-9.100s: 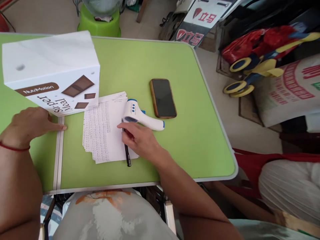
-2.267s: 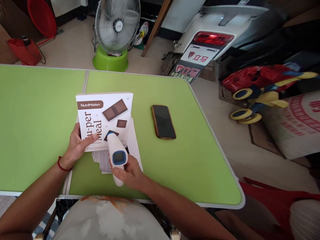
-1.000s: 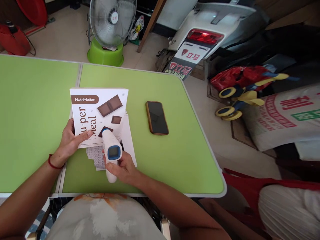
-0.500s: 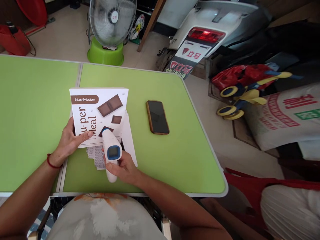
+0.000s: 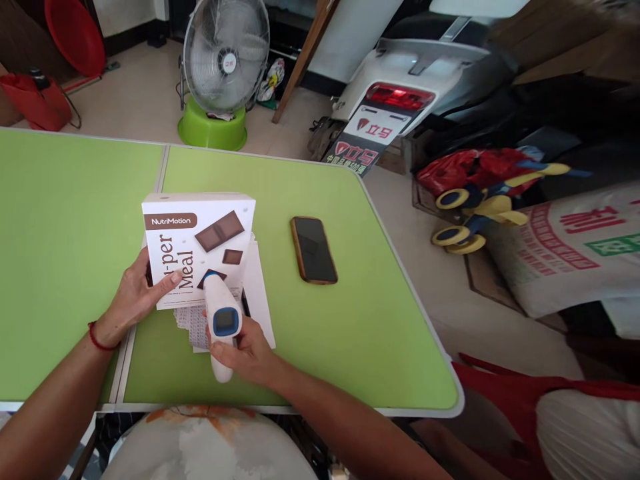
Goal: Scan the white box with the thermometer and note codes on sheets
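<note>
My left hand (image 5: 143, 287) grips the lower left edge of a white NutriMotion box (image 5: 210, 233), its thumb across the front. The box is held up with its printed face, showing brown bars, toward me. In my right hand (image 5: 247, 350) is a white infrared thermometer (image 5: 223, 293) with a blue-rimmed grey screen. Its blue tip points at the lower part of the box; whether the two touch I cannot tell. Behind and below the box lie printed sheets (image 5: 193, 323) and a white flat item (image 5: 260, 300), both partly hidden.
A phone in a brown case (image 5: 314, 250) lies on the green table (image 5: 360, 333), right of the box. Beyond the table are a fan (image 5: 227, 57) on a green stool (image 5: 213, 127) and a white scooter (image 5: 400, 80). A person in pale clothing (image 5: 590, 427) sits at the lower right.
The whole scene sits slightly lower in the picture, as my head has tilted up a little. Both hands keep hold of the box and thermometer in nearly the same pose.
</note>
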`<state>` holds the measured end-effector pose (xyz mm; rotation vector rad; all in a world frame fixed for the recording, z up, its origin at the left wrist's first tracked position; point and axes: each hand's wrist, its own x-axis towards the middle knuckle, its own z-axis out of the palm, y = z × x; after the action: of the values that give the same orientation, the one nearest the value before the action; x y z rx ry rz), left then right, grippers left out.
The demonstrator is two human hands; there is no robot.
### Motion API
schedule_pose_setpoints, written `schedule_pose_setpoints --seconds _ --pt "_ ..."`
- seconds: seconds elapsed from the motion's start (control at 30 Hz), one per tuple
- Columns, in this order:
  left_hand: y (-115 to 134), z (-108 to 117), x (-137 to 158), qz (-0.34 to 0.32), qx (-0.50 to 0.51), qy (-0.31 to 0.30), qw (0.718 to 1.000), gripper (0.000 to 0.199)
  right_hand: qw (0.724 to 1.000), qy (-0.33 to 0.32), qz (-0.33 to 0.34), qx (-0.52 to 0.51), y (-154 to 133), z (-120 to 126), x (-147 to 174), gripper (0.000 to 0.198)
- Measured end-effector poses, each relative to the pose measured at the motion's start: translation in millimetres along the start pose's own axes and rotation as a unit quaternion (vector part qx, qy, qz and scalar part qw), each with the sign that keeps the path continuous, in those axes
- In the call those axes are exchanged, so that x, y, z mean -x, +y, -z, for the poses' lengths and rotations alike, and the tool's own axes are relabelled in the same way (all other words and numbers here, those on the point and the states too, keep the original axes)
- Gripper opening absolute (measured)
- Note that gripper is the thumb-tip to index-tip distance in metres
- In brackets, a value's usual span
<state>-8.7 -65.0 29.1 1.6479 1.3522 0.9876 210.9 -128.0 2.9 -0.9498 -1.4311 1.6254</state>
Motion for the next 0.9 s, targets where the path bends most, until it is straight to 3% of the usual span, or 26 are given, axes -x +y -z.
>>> schedule_pose_setpoints --seconds 0.27,0.47,0.53,0.6,0.67,0.73,0.9 --pt "6.6 -4.2 -2.0 0.025 0.067 0.009 0.997 0.056 1.0 0.007 0.007 -0.006 0.1 2.0 0.1 0.03" --pt "7.5 -7.0 0.6 0.036 0.092 0.06 0.993 0.06 0.999 -0.014 0.042 -0.002 -4.2 7.2 -1.5 0.032" --pt "7.2 -4.8 -0.2 0.015 0.097 0.074 0.992 0.058 0.997 -0.019 0.066 0.039 -11.2 18.2 -1.8 0.032" --pt "6.3 -0.4 -2.7 -0.008 0.097 0.086 0.991 0.056 0.985 0.027 0.096 0.137 -18.3 37.3 -1.7 0.031" --pt "4.0 5.7 -6.5 -0.019 0.089 0.104 0.99 0.057 0.945 0.106 0.119 0.287 -21.5 62.7 -1.6 0.038" --pt "0.1 11.8 -10.7 -0.018 0.085 0.127 0.988 0.061 0.882 0.161 0.125 0.425 -17.9 89.0 -2.2 0.051" --pt "-10.6 18.8 -17.1 -0.028 0.07 0.138 0.988 0.064 0.739 0.173 0.084 0.646 7.8 125.4 -6.5 0.048"
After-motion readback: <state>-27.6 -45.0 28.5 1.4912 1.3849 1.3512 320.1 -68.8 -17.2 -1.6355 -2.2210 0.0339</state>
